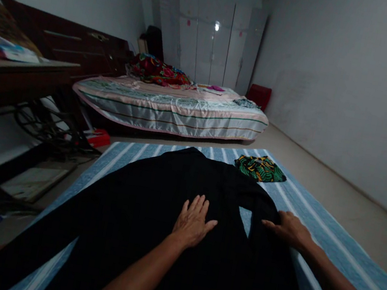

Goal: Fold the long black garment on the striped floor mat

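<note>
A large black garment (152, 208) lies spread over a blue-and-white striped sheet (331, 234) in front of me. My left hand (193, 221) rests flat on the middle of the garment with its fingers stretched out. My right hand (289, 228) lies on the garment's right edge, where a sleeve folds inward, with fingers extended and pressing on the cloth. A small folded green-and-yellow patterned cloth (260, 168) sits on the sheet beyond the garment, to the far right.
A bed (170, 108) with a striped cover and a heap of bright cloth (157, 71) stands behind. White wardrobes (211, 43) line the back wall. A dark table (10, 77) with tangled cables (47, 126) is at left. Bare floor runs along the right wall.
</note>
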A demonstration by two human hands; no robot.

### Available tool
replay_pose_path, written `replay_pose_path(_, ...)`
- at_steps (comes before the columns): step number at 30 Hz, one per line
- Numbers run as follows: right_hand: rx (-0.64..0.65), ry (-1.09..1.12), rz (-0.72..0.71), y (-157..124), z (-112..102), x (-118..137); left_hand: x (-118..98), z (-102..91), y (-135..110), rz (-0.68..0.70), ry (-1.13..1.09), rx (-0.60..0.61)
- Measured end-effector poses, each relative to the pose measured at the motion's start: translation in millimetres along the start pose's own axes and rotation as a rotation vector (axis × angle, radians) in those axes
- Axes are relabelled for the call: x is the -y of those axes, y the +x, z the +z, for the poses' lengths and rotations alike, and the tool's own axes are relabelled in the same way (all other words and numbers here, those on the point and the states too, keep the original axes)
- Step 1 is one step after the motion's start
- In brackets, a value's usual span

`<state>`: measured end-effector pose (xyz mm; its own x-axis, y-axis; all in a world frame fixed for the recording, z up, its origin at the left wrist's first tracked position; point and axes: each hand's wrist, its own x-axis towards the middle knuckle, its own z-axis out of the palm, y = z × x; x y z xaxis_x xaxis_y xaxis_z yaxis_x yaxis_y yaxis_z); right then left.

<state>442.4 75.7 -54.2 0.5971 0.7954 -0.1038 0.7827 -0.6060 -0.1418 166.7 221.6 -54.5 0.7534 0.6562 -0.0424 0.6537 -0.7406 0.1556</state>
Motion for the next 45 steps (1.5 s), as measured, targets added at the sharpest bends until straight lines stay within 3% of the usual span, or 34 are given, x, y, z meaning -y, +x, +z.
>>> replay_pose_path(3,-0.031,0.023,-0.054,-11.7,2.5,2.8,0.4,2.9,0.3,-0.004,0.028,0.001)
replay_pose_path(6,-0.042,0.076,-0.08,-8.9,-8.3,11.4,0.5,2.9,0.7,-0.009,0.038,0.009)
replay_pose_path(12,-0.186,0.013,-0.05,16.2,-66.3,16.0,1.8,5.5,1.5,-0.012,0.051,0.002)
replay_pose_path(16,-0.379,-0.21,-0.04,30.3,-109.5,11.6,2.9,8.7,2.7,-0.003,0.054,-0.01)
replay_pose_path(19,-0.488,-0.381,-0.07,40.2,-123.3,2.8,2.7,8.7,2.8,-0.001,0.044,-0.007)
replay_pose_path(22,-0.375,-0.418,-0.044,45.0,-112.1,-10.1,1.2,5.7,2.0,-0.013,0.036,0.01)
replay_pose_path(25,-0.225,-0.394,-0.015,38.9,-83.6,-21.0,-0.5,2.2,1.5,-0.02,0.028,0.035)
replay_pose_path(28,-0.157,-0.365,0.007,27.8,-56.1,-27.4,-1.4,1.4,2.6,-0.021,0.025,0.044)
replay_pose_path(31,-0.114,-0.266,0.088,24.0,-41.7,-33.4,-1.9,3.2,4.5,-0.013,0.028,0.033)
replay_pose_path(35,-0.012,0.001,0.251,34.3,-34.0,-43.1,-3.5,4.1,6.5,-0.026,0.05,0.034)
replay_pose_path(40,0.112,0.068,0.206,46.5,-24.9,-43.8,-5.6,0.8,6.8,-0.033,0.052,0.063)
replay_pose_path(45,-0.015,-0.056,0.169,47.3,-40.9,-34.0,-6.3,0.5,5.6,-0.037,0.042,0.07)
